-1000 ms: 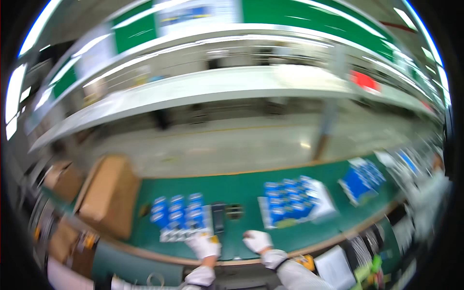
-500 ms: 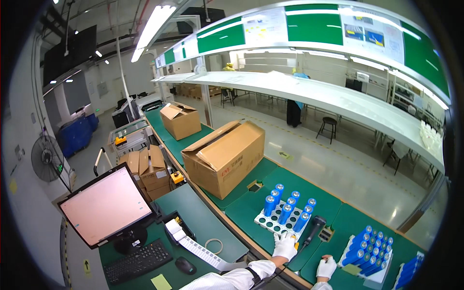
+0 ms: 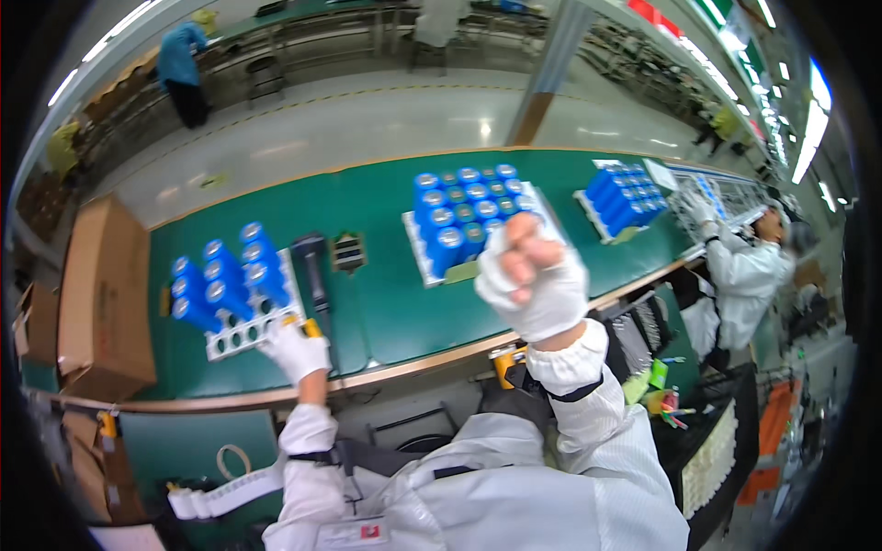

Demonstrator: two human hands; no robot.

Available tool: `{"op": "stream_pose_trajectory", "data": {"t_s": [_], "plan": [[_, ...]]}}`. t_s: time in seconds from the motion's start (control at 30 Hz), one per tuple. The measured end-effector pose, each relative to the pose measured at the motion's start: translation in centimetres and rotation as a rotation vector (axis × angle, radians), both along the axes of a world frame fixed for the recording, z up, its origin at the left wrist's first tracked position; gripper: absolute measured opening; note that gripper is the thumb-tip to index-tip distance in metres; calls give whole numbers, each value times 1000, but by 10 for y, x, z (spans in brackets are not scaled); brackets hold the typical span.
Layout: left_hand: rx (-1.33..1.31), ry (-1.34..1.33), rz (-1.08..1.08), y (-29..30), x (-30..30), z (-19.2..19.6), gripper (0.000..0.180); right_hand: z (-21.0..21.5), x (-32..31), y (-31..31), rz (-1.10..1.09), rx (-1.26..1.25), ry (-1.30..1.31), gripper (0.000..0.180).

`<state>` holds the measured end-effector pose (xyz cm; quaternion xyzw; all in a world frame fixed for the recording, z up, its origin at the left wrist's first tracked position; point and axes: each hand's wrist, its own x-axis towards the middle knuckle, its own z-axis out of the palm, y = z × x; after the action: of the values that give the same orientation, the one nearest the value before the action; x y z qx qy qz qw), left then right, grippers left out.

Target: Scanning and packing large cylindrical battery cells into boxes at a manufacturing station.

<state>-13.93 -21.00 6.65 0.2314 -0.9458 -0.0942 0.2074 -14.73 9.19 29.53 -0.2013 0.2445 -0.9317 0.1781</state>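
Observation:
My left hand [image 3: 294, 349], in a white glove, grips the near right corner of a white cell holder [image 3: 241, 332] on the green bench [image 3: 386, 303]. Several blue cylindrical cells [image 3: 225, 275] stand in that holder. A small yellow piece [image 3: 312, 327] shows just by the glove. My right hand [image 3: 533, 275] is raised off the bench, close to the camera, with its fingers curled into a fist and nothing visible in it. Behind it sits a second holder of blue cells [image 3: 464, 211].
A black hand tool [image 3: 312, 266] and a small dark part [image 3: 347, 250] lie between the two holders. A third batch of blue cells [image 3: 623, 197] stands further right. A cardboard box [image 3: 101, 294] is at the left. A co-worker in white [image 3: 744, 275] works on the right.
The view has swung from the left of the hall back down to the bench. My right hand has risen from the bench edge toward the camera. My left hand stays at the left holder.

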Motion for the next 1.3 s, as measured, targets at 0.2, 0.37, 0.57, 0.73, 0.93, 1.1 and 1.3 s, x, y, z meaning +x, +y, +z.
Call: {"op": "stream_pose_trajectory", "data": {"t_s": [0.2,0.37,0.57,0.73,0.93,1.1,1.3], "plan": [[31,-87,19,3,9,3,29,69,29,80,-108,-456,221,14],[53,-25,7,10,3,2,29,72,36,114,-227,-529,224,14],[125,174,-58,-1,10,-8,37,48,30,115,-333,-523,73,13],[710,581,-607,70,53,44,40,44,31,79,-256,-558,-43,22],[1363,-160,-1252,207,98,121,70,33,5,34,-324,-413,-32,24],[1781,-276,-880,229,112,124,44,6,-11,14,-1383,844,627,8],[2000,-593,-551,237,109,132,33,-23,-30,6,-1288,1253,1471,12]]}}
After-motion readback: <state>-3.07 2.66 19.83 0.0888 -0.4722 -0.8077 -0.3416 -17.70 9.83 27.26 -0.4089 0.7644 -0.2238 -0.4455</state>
